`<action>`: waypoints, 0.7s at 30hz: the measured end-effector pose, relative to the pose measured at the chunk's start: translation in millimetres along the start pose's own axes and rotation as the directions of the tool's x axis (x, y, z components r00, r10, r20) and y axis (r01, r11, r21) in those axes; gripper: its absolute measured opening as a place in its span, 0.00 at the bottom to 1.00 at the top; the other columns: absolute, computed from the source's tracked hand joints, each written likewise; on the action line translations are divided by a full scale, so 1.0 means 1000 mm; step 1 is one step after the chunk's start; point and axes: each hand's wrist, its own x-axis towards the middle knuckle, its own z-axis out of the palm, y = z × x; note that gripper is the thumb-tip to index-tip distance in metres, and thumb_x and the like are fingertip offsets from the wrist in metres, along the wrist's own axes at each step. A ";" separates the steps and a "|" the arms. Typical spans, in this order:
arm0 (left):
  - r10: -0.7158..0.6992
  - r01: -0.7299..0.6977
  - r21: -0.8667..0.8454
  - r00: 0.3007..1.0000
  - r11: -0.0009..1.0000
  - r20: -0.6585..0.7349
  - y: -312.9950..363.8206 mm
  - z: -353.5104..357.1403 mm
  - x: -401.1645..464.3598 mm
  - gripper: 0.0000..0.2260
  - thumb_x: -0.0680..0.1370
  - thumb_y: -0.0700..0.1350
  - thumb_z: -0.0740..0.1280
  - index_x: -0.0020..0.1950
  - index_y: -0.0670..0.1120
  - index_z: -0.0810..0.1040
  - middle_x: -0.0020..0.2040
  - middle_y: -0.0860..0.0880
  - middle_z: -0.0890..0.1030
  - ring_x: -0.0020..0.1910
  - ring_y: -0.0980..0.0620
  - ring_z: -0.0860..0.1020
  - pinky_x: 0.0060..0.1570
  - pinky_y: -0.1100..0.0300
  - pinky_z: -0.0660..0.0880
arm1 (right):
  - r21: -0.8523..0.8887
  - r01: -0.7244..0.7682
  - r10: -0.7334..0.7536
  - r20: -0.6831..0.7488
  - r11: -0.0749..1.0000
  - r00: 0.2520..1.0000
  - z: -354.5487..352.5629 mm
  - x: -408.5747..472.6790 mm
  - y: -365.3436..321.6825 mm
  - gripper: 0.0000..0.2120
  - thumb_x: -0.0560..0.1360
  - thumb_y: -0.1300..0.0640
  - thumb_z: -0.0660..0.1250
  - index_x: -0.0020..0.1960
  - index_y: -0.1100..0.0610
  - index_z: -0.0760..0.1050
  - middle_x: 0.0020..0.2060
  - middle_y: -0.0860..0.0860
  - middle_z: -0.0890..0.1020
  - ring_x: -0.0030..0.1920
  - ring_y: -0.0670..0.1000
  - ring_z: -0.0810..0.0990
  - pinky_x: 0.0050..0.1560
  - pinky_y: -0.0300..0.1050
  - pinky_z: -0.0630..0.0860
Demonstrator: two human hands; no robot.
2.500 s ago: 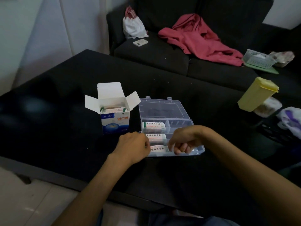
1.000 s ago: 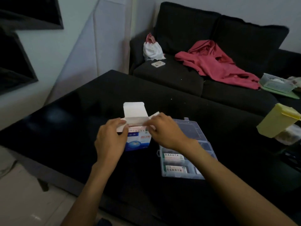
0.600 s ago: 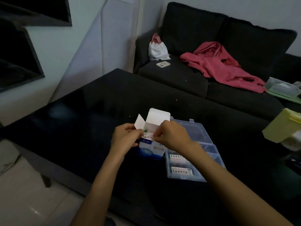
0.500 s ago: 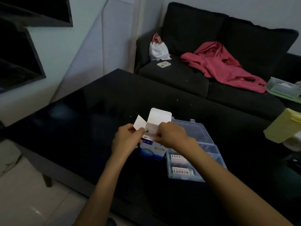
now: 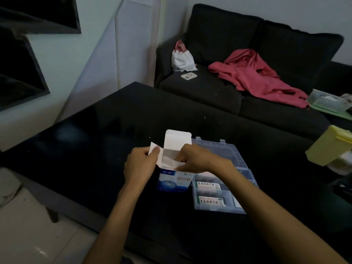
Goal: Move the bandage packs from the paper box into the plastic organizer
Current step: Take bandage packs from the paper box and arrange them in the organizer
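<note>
I see my left hand pinching the side flap of the paper box on the dark counter, while my right hand curls into its open top. Whether those fingers grip a pack I cannot tell. Two bandage packs lie in the plastic organizer beside it, my right forearm hiding part of its compartments

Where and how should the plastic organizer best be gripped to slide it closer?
Grip the plastic organizer by its near front wall, from the person's side, thumb over the rim. The open lid lies flat behind, and the paper box crowds its left.
</note>
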 end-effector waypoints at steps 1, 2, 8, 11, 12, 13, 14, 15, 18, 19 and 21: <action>-0.003 0.002 -0.021 1.000 1.000 -0.018 -0.001 0.001 0.001 0.13 0.79 0.50 0.64 0.34 0.55 0.76 0.37 0.52 0.81 0.41 0.51 0.80 0.50 0.46 0.79 | 0.012 0.021 -0.020 -0.013 1.000 1.000 0.001 0.001 0.002 0.17 0.75 0.55 0.68 0.61 0.59 0.75 0.58 0.56 0.80 0.55 0.52 0.79 0.54 0.47 0.78; -0.009 0.007 -0.048 0.999 0.999 -0.035 -0.002 0.001 0.002 0.13 0.79 0.50 0.63 0.33 0.54 0.76 0.37 0.52 0.81 0.41 0.50 0.81 0.50 0.45 0.79 | 0.028 0.041 -0.040 -0.034 0.999 0.999 0.001 0.002 0.003 0.16 0.75 0.54 0.68 0.61 0.59 0.76 0.57 0.56 0.80 0.53 0.51 0.79 0.51 0.44 0.77; -0.013 -0.009 -0.225 0.995 0.974 -0.096 -0.006 0.005 0.008 0.14 0.80 0.52 0.61 0.37 0.51 0.78 0.39 0.48 0.83 0.43 0.46 0.82 0.49 0.41 0.79 | 0.094 0.100 -0.072 -0.258 0.991 0.964 0.009 0.005 0.004 0.11 0.78 0.53 0.63 0.55 0.57 0.78 0.48 0.54 0.82 0.48 0.50 0.79 0.51 0.46 0.75; -0.040 0.015 -0.304 0.996 0.952 -0.077 -0.004 0.005 0.008 0.12 0.80 0.49 0.61 0.39 0.52 0.78 0.41 0.48 0.83 0.44 0.49 0.81 0.50 0.45 0.79 | -0.077 0.054 -0.085 -0.483 0.996 0.872 0.015 0.010 0.007 0.11 0.80 0.51 0.59 0.53 0.54 0.78 0.43 0.50 0.79 0.49 0.48 0.72 0.54 0.45 0.64; -0.057 0.042 -0.319 0.998 0.947 -0.038 -0.004 0.004 0.008 0.10 0.80 0.47 0.62 0.41 0.52 0.79 0.43 0.48 0.83 0.44 0.50 0.81 0.49 0.48 0.79 | -0.074 0.040 -0.073 -0.524 0.996 0.849 0.017 0.012 0.008 0.11 0.80 0.50 0.59 0.52 0.53 0.77 0.43 0.49 0.77 0.50 0.48 0.70 0.52 0.44 0.61; -0.078 0.078 -0.329 0.997 0.941 0.013 -0.003 0.003 0.007 0.07 0.79 0.45 0.63 0.44 0.50 0.80 0.44 0.48 0.83 0.45 0.51 0.80 0.47 0.51 0.79 | -0.049 0.033 -0.054 -0.543 0.998 0.838 0.018 0.013 0.010 0.11 0.80 0.50 0.58 0.51 0.53 0.77 0.43 0.48 0.75 0.50 0.48 0.69 0.51 0.43 0.59; -0.093 0.107 -0.327 0.994 0.939 0.057 -0.002 0.001 0.007 0.06 0.78 0.43 0.64 0.48 0.48 0.80 0.45 0.48 0.82 0.46 0.52 0.80 0.46 0.54 0.79 | -0.022 0.032 -0.038 -0.548 0.999 0.835 0.019 0.014 0.011 0.11 0.80 0.50 0.58 0.51 0.54 0.77 0.43 0.48 0.74 0.50 0.47 0.69 0.51 0.43 0.59; -0.100 0.122 -0.315 0.991 0.941 0.085 -0.001 0.000 0.008 0.06 0.77 0.41 0.64 0.51 0.46 0.80 0.46 0.48 0.82 0.47 0.52 0.80 0.45 0.56 0.79 | -0.012 0.032 -0.034 -0.536 0.999 0.844 0.018 0.015 0.013 0.11 0.80 0.50 0.58 0.51 0.54 0.76 0.42 0.48 0.74 0.50 0.47 0.69 0.52 0.44 0.60; -0.086 0.108 -0.307 0.993 0.946 0.084 -0.003 0.000 0.007 0.08 0.77 0.36 0.63 0.52 0.45 0.79 0.44 0.47 0.82 0.43 0.54 0.81 0.42 0.60 0.79 | -0.110 0.057 -0.100 -0.438 0.992 0.893 0.016 0.014 0.015 0.07 0.78 0.52 0.61 0.43 0.51 0.74 0.37 0.46 0.72 0.47 0.48 0.68 0.55 0.46 0.61; -0.086 0.106 -0.314 0.993 0.943 0.078 -0.004 0.000 0.007 0.08 0.77 0.36 0.63 0.52 0.45 0.79 0.43 0.48 0.82 0.41 0.54 0.80 0.42 0.61 0.79 | -0.148 0.072 -0.126 -0.396 0.986 0.909 0.014 0.015 0.014 0.06 0.77 0.52 0.62 0.42 0.50 0.75 0.36 0.47 0.73 0.46 0.48 0.68 0.54 0.46 0.62; -0.083 0.100 -0.313 0.994 0.944 0.066 -0.005 0.002 0.007 0.08 0.77 0.36 0.63 0.53 0.45 0.79 0.42 0.49 0.82 0.40 0.55 0.80 0.41 0.62 0.78 | -0.203 0.083 -0.148 -0.329 0.976 0.933 0.011 0.018 0.011 0.07 0.76 0.52 0.64 0.50 0.52 0.78 0.41 0.49 0.77 0.49 0.49 0.71 0.51 0.45 0.59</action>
